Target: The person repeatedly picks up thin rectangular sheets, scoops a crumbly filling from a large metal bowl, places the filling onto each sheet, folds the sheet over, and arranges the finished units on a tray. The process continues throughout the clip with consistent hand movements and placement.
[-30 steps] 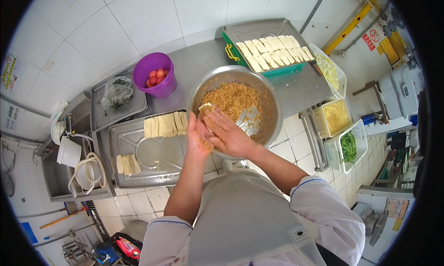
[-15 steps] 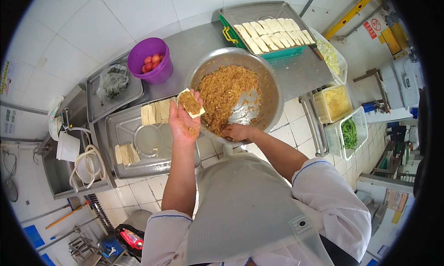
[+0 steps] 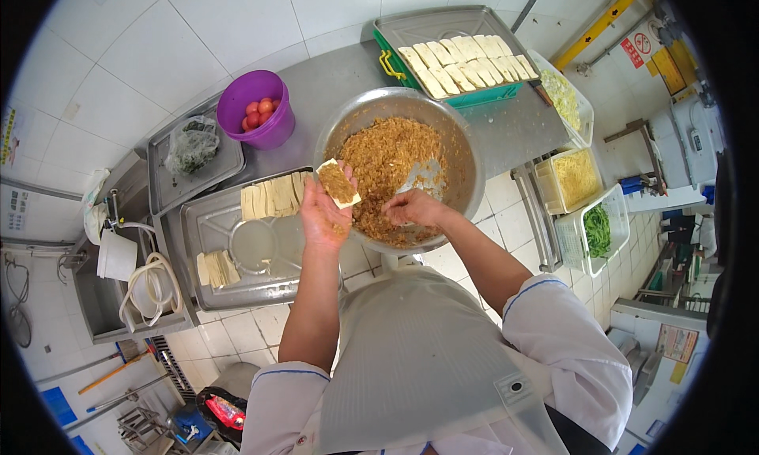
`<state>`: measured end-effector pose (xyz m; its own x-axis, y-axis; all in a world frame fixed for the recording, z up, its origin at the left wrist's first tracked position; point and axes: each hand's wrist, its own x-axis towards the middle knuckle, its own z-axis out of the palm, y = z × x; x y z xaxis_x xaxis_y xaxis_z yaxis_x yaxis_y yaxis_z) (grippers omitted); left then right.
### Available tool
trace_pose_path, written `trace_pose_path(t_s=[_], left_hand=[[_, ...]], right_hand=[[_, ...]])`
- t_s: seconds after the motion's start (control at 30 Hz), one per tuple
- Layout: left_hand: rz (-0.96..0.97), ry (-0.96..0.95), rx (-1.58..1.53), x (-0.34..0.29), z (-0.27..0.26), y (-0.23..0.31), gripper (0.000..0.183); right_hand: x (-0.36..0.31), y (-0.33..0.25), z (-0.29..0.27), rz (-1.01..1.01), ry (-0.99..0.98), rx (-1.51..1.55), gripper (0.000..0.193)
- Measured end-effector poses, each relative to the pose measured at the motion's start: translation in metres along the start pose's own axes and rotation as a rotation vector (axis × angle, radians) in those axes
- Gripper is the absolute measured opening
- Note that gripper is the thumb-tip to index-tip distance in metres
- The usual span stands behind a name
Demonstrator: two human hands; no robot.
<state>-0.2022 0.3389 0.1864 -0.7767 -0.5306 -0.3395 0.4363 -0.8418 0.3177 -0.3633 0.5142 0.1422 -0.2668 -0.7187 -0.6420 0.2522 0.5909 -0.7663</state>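
Observation:
My left hand, palm up, holds a pale, tofu-like slice spread with brown minced filling. A bit of filling sticks to the palm below it. Over the near part of a big steel bowl, my right hand has its fingers curled together; whatever is in them is hidden. Brown minced filling heaps in the bowl, with bare metal showing at its right. Left of my left hand, a steel tray bears a row of plain pale slices and a smaller stack.
Behind the bowl, a tray of rowed pale pieces rests on a green crate. A purple bucket of tomatoes and a bagged dark green bundle stand left. Tubs of shredded food and greens stand right.
My right hand has risen from the filling at the bowl's near edge and shifted slightly up the picture. My left hand, still holding the spread slice, has moved a little to the right.

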Motion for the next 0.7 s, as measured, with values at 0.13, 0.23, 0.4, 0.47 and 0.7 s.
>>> trace_pose_path(t_s=[0.13, 0.23, 0.4, 0.47, 0.7], left_hand=[[-0.015, 0.007, 0.064, 0.004, 0.004, -0.008, 0.055], [-0.048, -0.036, 0.087, 0.005, 0.009, -0.016, 0.051], [-0.112, -0.1, 0.056, 0.008, 0.017, -0.023, 0.049], [-0.108, -0.078, 0.057, 0.008, 0.018, -0.024, 0.05], [-0.077, -0.102, 0.178, 0.008, 0.018, -0.024, 0.06]], right_hand=[[-0.027, -0.046, 0.011, -0.281, 0.048, 0.247, 0.029], [-0.037, -0.071, 0.03, -0.474, 0.127, 0.051, 0.026], [-0.041, -0.089, 0.044, -0.834, 0.475, -0.604, 0.019], [-0.044, -0.091, 0.042, -0.888, 0.478, -0.553, 0.019], [-0.058, -0.097, 0.036, -0.757, 0.39, -0.434, 0.023]])
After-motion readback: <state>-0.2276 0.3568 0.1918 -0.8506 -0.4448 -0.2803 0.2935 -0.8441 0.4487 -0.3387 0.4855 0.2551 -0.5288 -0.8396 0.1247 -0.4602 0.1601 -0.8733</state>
